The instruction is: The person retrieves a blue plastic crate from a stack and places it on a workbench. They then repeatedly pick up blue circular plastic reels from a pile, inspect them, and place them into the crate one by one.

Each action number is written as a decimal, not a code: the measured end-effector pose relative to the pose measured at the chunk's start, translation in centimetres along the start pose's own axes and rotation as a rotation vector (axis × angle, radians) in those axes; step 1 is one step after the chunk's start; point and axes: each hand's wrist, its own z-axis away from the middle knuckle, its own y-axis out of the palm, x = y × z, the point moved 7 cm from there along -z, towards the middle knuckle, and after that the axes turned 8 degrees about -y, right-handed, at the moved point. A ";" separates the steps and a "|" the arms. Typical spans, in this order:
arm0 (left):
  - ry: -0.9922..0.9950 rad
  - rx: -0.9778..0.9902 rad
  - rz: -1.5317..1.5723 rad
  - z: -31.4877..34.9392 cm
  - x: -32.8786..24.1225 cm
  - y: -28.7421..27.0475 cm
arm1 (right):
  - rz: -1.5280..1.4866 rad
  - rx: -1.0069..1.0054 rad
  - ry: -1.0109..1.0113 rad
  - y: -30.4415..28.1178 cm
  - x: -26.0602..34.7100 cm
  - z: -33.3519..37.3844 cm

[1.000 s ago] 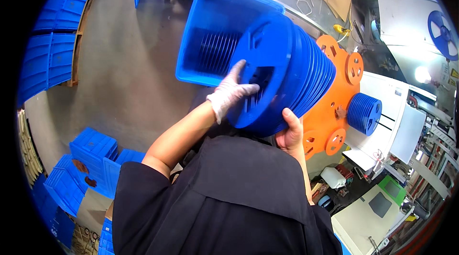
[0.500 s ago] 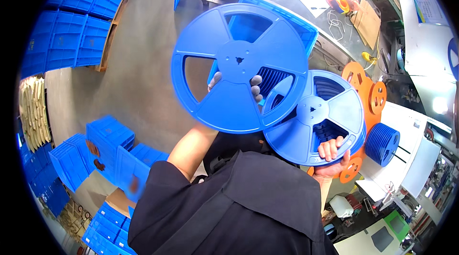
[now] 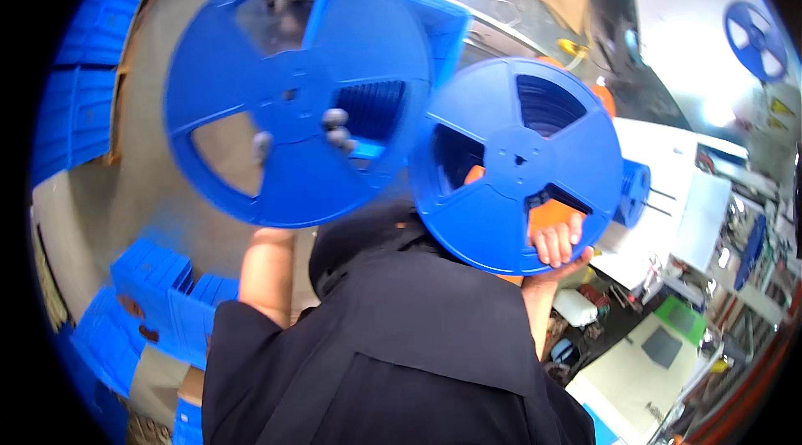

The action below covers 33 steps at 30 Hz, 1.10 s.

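Note:
A large blue plastic reel [image 3: 305, 111] is held up on the left, its flat face toward me. Grey-covered fingertips of my left hand [image 3: 337, 134] show through two of its windows; the rest of that hand is hidden behind it. On the right, my right hand [image 3: 558, 245] grips the lower rim of another blue reel [image 3: 499, 163], fingers hooked through a window. More rims show behind this one's windows, but I cannot tell how many reels are in that hand. The two front reels are side by side, their edges close together.
Beyond the left reel is a blue bin [image 3: 451, 23] with stacked reels inside. A grey worktable [image 3: 543, 53] stands behind. Orange parts [image 3: 547, 215] and a small stack of blue reels [image 3: 637, 193] on rods are at right. Blue crates [image 3: 146, 278] stand at left.
The left reel has moved left and away from the right one, which it overlapped before. The right reel has shifted slightly left and up in view. Both hands keep their grip; the background has shifted too.

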 end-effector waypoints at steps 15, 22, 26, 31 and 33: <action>0.022 -0.569 -0.549 0.0 1.7 -3.5 | -0.003 0.021 -0.006 1.5 0.1 -0.9; -0.108 -0.821 -0.960 -1.2 5.5 -7.5 | 0.208 0.037 0.175 2.3 -0.6 -1.7; -0.311 -0.567 -0.753 -4.6 13.1 -4.1 | 0.525 -0.126 0.337 2.5 -6.0 -1.0; -0.472 -0.596 -0.364 -3.7 13.8 -6.3 | 0.670 -0.281 0.561 3.6 -10.9 0.0; -0.374 -0.587 -0.381 -2.7 11.8 -6.4 | 0.658 -0.249 0.496 3.7 -9.9 -0.8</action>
